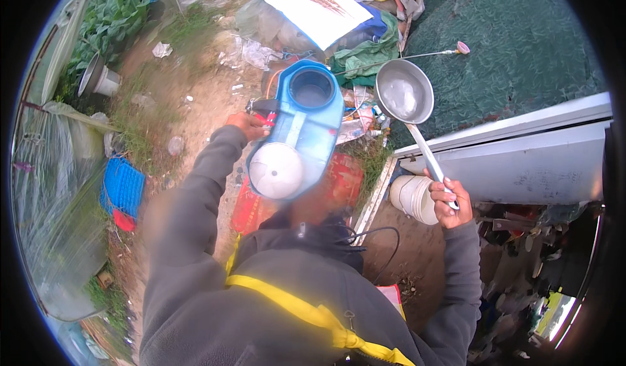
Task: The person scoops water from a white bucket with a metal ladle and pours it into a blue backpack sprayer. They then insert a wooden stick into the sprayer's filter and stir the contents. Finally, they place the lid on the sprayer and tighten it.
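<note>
A blue plastic sprayer tank point(313, 136) stands before me, its round filler mouth point(312, 87) uncovered and a dark basket-like insert inside. On its near end sits a white dome-shaped part point(276, 170). My left hand point(248, 125) is at the tank's left side, its fingers around a red piece point(270, 118) near a black strap point(264, 105); what this piece is cannot be made out. To the right, my right hand point(449, 202) grips the pale handle of a metal ladle point(405, 92). The ladle's bowl is raised to the right of the tank, and its inside looks shiny.
A spray lance point(403, 59) with a pink nozzle crosses dark green netting point(503, 38). A white bucket point(413, 197) lies tipped by the metal door sill point(374, 200). Beneath the tank is a red surface point(345, 180). Plastic sheeting point(58, 209) hangs at left.
</note>
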`<control>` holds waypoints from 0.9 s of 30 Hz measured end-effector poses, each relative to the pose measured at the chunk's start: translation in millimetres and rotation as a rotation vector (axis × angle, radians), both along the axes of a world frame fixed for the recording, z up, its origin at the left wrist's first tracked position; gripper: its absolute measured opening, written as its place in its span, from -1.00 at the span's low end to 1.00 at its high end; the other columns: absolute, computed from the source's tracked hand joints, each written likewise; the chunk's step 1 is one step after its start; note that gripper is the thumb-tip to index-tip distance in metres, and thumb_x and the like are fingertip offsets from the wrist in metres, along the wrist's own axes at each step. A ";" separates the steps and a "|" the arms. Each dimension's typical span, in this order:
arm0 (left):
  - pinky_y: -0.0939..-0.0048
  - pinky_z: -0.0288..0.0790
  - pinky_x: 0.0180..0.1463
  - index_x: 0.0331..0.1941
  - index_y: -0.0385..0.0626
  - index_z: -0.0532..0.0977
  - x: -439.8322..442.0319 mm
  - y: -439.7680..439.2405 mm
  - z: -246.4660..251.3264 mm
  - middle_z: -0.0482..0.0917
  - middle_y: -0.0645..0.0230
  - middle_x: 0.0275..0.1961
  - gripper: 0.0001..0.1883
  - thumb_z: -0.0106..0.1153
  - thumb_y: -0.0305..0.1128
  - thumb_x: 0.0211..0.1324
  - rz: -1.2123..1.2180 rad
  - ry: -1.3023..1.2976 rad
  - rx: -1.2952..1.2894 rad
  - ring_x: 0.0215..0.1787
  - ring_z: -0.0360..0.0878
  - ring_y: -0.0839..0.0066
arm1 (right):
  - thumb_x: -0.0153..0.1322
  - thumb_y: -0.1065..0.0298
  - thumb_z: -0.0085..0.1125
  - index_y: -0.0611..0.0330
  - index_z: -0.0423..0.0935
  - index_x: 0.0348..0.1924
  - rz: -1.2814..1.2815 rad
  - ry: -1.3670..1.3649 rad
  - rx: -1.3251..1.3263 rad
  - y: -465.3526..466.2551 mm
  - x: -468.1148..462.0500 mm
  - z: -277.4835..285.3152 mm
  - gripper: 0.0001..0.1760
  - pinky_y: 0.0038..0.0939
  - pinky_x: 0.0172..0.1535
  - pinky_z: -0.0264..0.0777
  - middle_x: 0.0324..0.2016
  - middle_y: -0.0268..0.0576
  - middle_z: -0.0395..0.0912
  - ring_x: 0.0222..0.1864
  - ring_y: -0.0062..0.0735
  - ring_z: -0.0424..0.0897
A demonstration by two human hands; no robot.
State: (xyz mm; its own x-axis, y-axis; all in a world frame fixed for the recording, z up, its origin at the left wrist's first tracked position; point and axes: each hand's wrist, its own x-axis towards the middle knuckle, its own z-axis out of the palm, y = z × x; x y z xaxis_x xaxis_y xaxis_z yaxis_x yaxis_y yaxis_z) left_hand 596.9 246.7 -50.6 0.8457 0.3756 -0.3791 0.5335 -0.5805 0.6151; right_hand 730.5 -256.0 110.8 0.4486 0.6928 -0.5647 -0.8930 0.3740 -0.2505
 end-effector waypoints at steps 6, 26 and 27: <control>0.40 0.54 -0.06 -0.09 -0.06 0.67 0.2 -4.2 -1.2 0.73 0.16 -0.27 -0.56 0.45 -0.12 -0.05 0.016 0.000 0.037 -0.25 0.72 0.39 | 0.54 0.38 -0.12 0.47 0.06 0.32 0.095 -0.049 -0.037 56.0 16.4 9.6 -0.46 -0.61 -0.67 0.16 -0.34 -0.24 0.30 -0.51 -0.73 0.33; 0.32 0.48 0.11 -0.08 -0.07 0.67 0.7 -8.5 10.4 0.70 0.09 -0.13 -0.54 0.45 -0.09 -0.06 0.074 0.050 -0.039 -0.04 0.68 0.28 | 0.50 0.43 -0.01 0.39 0.28 0.09 0.265 -0.307 -0.218 118.1 35.1 14.0 -0.67 -0.71 -0.68 0.15 -0.36 -0.25 0.32 -0.52 -0.77 0.31; 0.32 0.48 0.11 -0.08 -0.07 0.66 0.2 -7.9 10.2 0.70 0.09 -0.13 -0.54 0.45 -0.09 -0.06 0.075 0.053 -0.039 -0.04 0.68 0.28 | 0.50 0.43 -0.01 0.37 0.29 0.07 0.272 -0.317 -0.226 119.1 35.4 14.0 -0.69 -0.71 -0.68 0.15 -0.36 -0.25 0.33 -0.52 -0.77 0.31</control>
State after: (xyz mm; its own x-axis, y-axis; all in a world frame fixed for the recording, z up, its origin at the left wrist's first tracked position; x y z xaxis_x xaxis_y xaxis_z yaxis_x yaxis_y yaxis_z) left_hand 597.2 238.8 -40.4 0.7940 0.4213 -0.4383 0.6072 -0.5135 0.6063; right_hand 766.0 -136.8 124.7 0.4425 0.6846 -0.5792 -0.8174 0.0423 -0.5745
